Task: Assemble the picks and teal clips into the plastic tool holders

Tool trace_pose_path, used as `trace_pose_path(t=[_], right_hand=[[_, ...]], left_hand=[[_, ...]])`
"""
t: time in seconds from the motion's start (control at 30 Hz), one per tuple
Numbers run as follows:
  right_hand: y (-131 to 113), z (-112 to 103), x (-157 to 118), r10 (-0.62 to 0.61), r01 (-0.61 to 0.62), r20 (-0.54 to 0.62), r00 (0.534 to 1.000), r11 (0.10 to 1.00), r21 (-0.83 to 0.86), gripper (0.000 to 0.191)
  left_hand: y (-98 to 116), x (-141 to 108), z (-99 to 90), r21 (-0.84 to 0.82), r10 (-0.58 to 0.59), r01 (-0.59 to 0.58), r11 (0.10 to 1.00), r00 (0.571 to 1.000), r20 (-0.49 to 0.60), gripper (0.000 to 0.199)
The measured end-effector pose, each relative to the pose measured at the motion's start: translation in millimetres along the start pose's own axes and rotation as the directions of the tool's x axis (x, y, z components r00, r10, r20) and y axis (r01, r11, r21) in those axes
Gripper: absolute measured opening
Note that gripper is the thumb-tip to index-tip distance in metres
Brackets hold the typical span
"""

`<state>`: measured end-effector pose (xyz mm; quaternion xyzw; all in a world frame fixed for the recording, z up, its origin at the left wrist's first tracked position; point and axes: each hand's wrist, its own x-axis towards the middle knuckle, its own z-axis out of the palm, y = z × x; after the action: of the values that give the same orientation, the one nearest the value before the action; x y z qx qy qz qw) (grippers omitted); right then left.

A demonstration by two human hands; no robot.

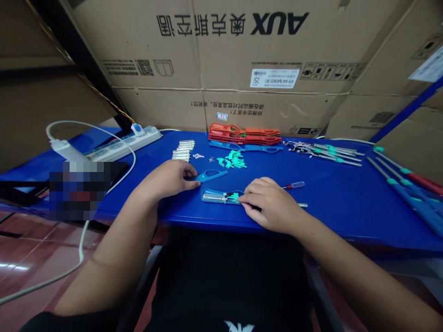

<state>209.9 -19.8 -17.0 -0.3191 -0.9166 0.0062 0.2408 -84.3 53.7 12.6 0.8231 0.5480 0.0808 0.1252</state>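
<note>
My left hand point(173, 177) is closed with thumb and fingers round the left end of a blue plastic cover point(215, 175) with an oval opening. Just below it on the blue table point(194, 207) lies an open blue casing point(207, 200) with a silver cylindrical part point(212, 197), wires and a turquoise piece point(235, 197) inside. The fingers of my right hand point(265, 203) are drawn together at that turquoise piece and hide the casing's right part. A metal rod point(302, 204) sticks out to the right of my right hand.
Silver cylinders point(183, 150), turquoise pieces point(235, 160) and stacked red casings point(242, 134) lie behind. A small screwdriver point(294, 185) is beyond my right hand. Wired rods point(341, 152) and finished-looking blue sticks point(401, 189) lie right. A power strip point(124, 144) stands left; cardboard point(224, 55) rises behind.
</note>
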Motion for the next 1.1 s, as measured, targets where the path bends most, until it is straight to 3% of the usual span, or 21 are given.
trace_pose_path(t=[0.1, 0.23, 0.33, 0.47, 0.83, 1.0, 1.1], right_hand=[[0.3, -0.3, 0.4, 0.053, -0.054, 0.010, 0.999, 0.997, 0.050, 0.019], [0.2, -1.1, 1.3, 0.144, -0.149, 0.053, 0.988, 0.982, 0.114, 0.013], [-0.5, -1.8, 2.2, 0.163, -0.169, 0.058, 0.985, 0.979, 0.114, 0.010], [-1.1, -2.6, 2.5, 0.178, -0.183, 0.062, 0.982, 0.980, 0.082, 0.009], [1.7, -1.7, -0.4, 0.257, -0.262, 0.051, 0.965, 0.952, 0.160, 0.001], [-0.4, -3.1, -2.2, 0.367, -0.366, 0.038, 0.930, 0.906, 0.215, 0.028], [-0.5, -2.6, -2.5, 0.337, -0.338, 0.040, 0.941, 0.921, 0.192, 0.039]], left_hand=[[0.9, -1.8, 0.1, -0.025, -0.018, 0.017, 1.000, 0.999, -0.041, 0.028], [10.9, -9.4, 1.1, -0.213, -0.001, -0.019, 0.977, 0.996, -0.092, 0.029], [24.8, -18.9, 3.3, -0.307, 0.156, -0.199, 0.931, 0.975, -0.160, 0.028], [40.2, -27.5, 9.9, -0.281, 0.374, -0.411, 0.867, 0.910, -0.176, 0.024], [38.5, -26.2, 14.7, -0.259, 0.416, -0.449, 0.855, 0.892, -0.175, 0.022], [34.6, -26.7, 11.6, -0.207, 0.433, -0.472, 0.857, 0.877, -0.208, 0.026], [32.7, -25.2, 10.4, -0.188, 0.470, -0.493, 0.850, 0.869, -0.153, 0.025]])
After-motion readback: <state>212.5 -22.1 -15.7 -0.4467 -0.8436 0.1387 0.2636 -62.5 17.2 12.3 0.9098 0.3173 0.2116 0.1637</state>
